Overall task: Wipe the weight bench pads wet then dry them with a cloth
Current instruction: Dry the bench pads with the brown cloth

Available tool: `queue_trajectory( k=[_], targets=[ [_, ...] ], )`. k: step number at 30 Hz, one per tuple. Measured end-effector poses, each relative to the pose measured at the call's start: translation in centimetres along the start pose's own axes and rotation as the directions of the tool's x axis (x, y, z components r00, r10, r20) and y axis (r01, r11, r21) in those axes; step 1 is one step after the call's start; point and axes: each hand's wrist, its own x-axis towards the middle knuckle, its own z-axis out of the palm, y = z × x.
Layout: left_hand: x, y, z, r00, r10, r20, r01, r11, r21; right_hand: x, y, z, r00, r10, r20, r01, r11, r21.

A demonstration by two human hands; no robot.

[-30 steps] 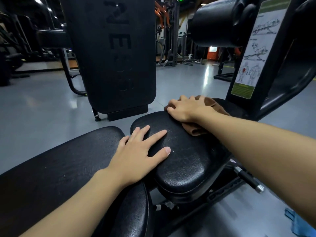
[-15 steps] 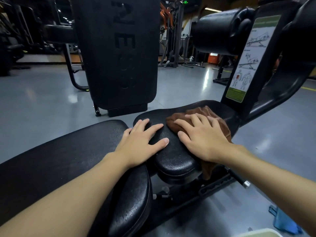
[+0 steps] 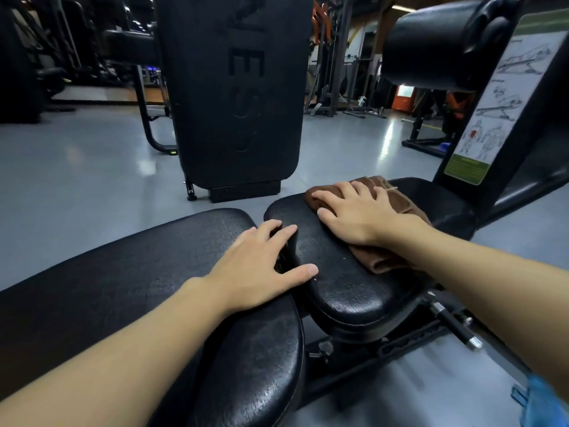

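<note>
A black weight bench fills the lower frame: a long back pad [image 3: 129, 272] on the left and a smaller seat pad [image 3: 345, 278] to its right. A brown cloth [image 3: 385, 195] lies on the seat pad. My right hand [image 3: 357, 214] presses flat on the cloth with straight fingers. My left hand [image 3: 261, 266] rests flat across the gap between the two pads, fingers spread, thumb on the seat pad. Part of the cloth is hidden under my right hand and wrist.
A black upright pad [image 3: 234, 97] stands on the grey floor just beyond the bench. At the right rise a roller pad [image 3: 443, 44] and an instruction placard [image 3: 498, 100]. A blue item [image 3: 542, 402] lies on the floor at the lower right. Gym machines stand at the back.
My right hand has moved the cloth over the seat pad, first toward me and the pad's middle, then a little farther out. My left hand has stayed at the gap between the pads.
</note>
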Motion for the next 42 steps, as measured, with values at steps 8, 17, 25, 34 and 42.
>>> queue_trajectory(
  k=[8,17,25,34,42],
  targets=[
    [0.0,0.1,-0.2,1.000,0.004,-0.019,-0.005,1.000,-0.010,3.9,-1.8,-0.2,0.999,0.019,0.035,-0.018,1.000,-0.010],
    [-0.6,0.6,-0.7,1.000,-0.024,-0.014,0.023,0.999,-0.042,-7.3,-1.6,1.2,0.982,-0.122,-0.143,0.117,0.992,-0.044],
    [-1.0,0.3,0.0,0.995,-0.050,-0.082,0.052,0.998,0.024,-13.0,-0.8,0.7,0.981,-0.160,-0.110,0.154,0.986,-0.061],
    [-0.6,0.0,0.3,0.992,-0.042,-0.117,0.044,0.999,0.014,-1.0,-3.9,0.8,0.996,-0.085,0.002,0.085,0.996,-0.007],
    [-0.6,0.0,0.4,0.986,-0.038,-0.162,0.031,0.999,-0.040,5.9,-6.6,0.6,0.995,-0.066,0.074,0.067,0.998,-0.007]
  ],
)
